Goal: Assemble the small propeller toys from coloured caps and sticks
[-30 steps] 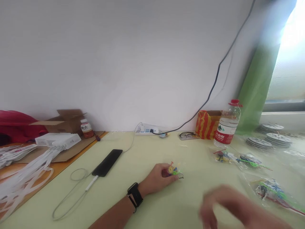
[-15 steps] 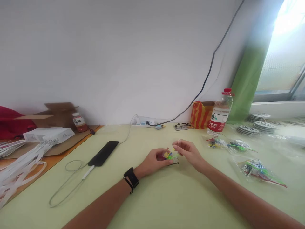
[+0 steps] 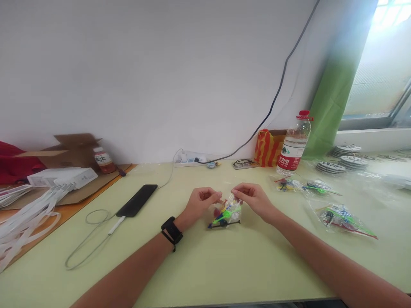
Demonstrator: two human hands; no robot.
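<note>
Between my hands is a clear plastic bag [image 3: 227, 213] of small colourful plastic parts, bright green, blue, yellow, red and black. Its upper edge is pinched at the left by my left hand [image 3: 201, 204], thumb and forefinger together. At the upper right, my right hand [image 3: 253, 200] grips the bag's other corner the same way. The bag's lower end, with a dark rod and a blue tip, hangs at or just above the pale green table [image 3: 205, 265]; I cannot tell if it touches.
More bagged parts [image 3: 346, 220] lie at the right, near stacks of grey discs [image 3: 330, 167]. A large water bottle [image 3: 293, 147] stands behind them. Eyeglasses [image 3: 244, 164] and a power strip [image 3: 191, 159] lie by the wall. At left are a phone [image 3: 137, 200] on its cable and white straps [image 3: 38, 218].
My left hand has let go of its grasp around the parts and moved up to the bag's top edge. The bag now shows more fully, and the view has tilted slightly.
</note>
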